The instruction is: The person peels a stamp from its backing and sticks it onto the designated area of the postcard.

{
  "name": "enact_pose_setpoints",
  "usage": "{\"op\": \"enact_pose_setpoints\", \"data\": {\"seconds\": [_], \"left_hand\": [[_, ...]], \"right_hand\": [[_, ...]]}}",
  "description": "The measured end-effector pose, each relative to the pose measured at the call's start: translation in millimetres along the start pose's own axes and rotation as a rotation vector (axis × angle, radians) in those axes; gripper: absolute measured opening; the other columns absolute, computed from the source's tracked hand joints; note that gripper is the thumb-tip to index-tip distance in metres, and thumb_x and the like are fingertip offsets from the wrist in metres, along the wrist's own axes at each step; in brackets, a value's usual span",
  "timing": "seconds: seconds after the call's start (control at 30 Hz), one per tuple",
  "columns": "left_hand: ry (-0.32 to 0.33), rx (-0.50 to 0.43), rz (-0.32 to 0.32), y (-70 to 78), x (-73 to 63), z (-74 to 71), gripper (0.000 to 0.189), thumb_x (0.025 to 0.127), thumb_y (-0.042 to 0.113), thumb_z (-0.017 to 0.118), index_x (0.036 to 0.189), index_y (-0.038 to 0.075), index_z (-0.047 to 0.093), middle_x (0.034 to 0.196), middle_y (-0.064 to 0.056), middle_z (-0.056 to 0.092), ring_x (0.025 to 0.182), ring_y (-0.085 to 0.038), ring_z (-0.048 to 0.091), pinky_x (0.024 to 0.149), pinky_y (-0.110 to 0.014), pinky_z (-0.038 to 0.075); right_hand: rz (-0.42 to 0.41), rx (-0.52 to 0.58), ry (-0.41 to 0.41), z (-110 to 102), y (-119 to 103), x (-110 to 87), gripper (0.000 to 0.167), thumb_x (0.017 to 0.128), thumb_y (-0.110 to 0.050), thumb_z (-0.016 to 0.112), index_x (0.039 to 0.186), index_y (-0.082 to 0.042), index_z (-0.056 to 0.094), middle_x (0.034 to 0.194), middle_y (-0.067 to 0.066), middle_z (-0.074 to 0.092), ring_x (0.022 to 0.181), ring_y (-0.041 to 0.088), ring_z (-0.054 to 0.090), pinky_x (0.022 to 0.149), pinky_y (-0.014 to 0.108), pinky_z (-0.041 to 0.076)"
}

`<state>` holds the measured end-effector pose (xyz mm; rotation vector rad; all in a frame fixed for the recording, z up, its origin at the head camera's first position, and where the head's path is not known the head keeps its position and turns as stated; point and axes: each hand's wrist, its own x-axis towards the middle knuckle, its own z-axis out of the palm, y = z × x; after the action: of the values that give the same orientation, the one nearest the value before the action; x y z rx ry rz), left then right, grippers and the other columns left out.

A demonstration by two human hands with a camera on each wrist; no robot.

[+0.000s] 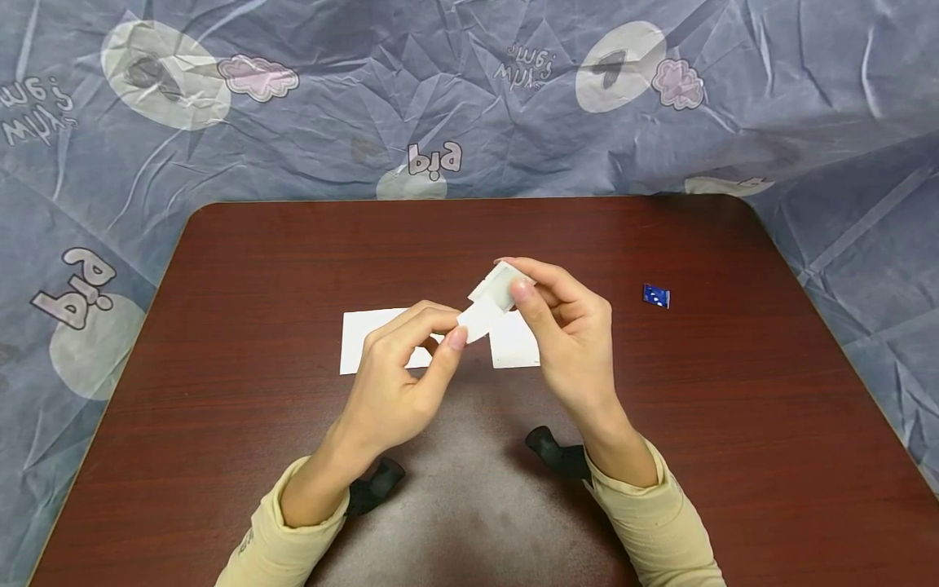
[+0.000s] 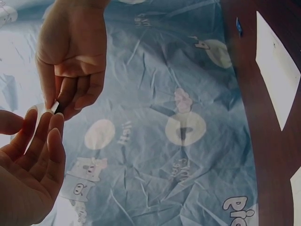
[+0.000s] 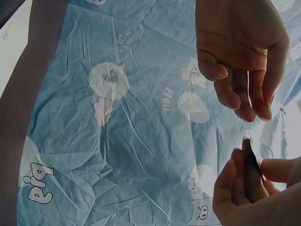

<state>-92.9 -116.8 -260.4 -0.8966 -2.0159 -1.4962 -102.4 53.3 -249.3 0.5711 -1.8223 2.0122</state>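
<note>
Above the table my two hands hold a small white square (image 1: 499,285) with a pale grey panel on its face. My right hand (image 1: 579,334) pinches its right side between thumb and fingers. From its lower left a thin white paper flap (image 1: 480,319) sticks out, gently curved. The thumb and fingertips of my left hand (image 1: 399,383) pinch that flap's end. Seen from the right wrist, the piece is a thin dark edge (image 3: 254,157) along the right fingers. In the left wrist view a white bit (image 2: 55,107) shows between the hands; the rest is hidden by fingers.
Behind the hands lie a white sheet (image 1: 359,342) on the left and a second white sheet (image 1: 513,346) beside it, both partly covered. A small blue packet (image 1: 656,295) lies right on the brown table (image 1: 293,253). Patterned blue cloth (image 1: 330,98) hangs beyond the far edge.
</note>
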Motion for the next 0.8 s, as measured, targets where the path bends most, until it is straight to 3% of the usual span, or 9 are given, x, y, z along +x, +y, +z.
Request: {"op": "enact_pose_setpoints", "data": {"seconds": [0.23,0.53,0.8], "left_hand": [[0.005,-0.003,0.0,-1.4,-0.5,-0.2,0.009,0.09,0.005,0.058,0.087,0.002,0.066,0.082,-0.001,0.062,0.073,-0.011,0.056,0.062,-0.023,0.049],[0.005,0.012,-0.02,-6.0,0.8,-1.4,0.008,0.09,0.005,0.059,0.086,0.002,0.065,0.08,-0.002,0.061,0.075,-0.012,0.058,0.06,-0.022,0.049],[0.004,0.023,-0.052,-8.4,1.0,-2.7,0.008,0.09,0.006,0.06,0.088,0.002,0.066,0.082,-0.001,0.063,0.078,-0.012,0.06,0.061,-0.024,0.05]], "right_hand": [[-0.008,-0.003,0.009,0.4,-1.1,0.5,0.023,0.095,-0.007,0.059,0.11,0.01,0.064,0.078,0.002,0.068,0.069,0.014,0.059,0.051,0.021,0.043],[0.006,-0.004,0.022,-0.3,-2.7,-0.4,0.023,0.095,-0.008,0.059,0.11,0.008,0.065,0.078,0.003,0.068,0.062,0.013,0.058,0.049,0.021,0.046],[-0.014,0.007,0.041,-2.5,-1.8,1.3,0.018,0.095,-0.01,0.06,0.109,-0.009,0.07,0.081,0.001,0.068,0.062,0.012,0.058,0.049,0.02,0.046]]}}
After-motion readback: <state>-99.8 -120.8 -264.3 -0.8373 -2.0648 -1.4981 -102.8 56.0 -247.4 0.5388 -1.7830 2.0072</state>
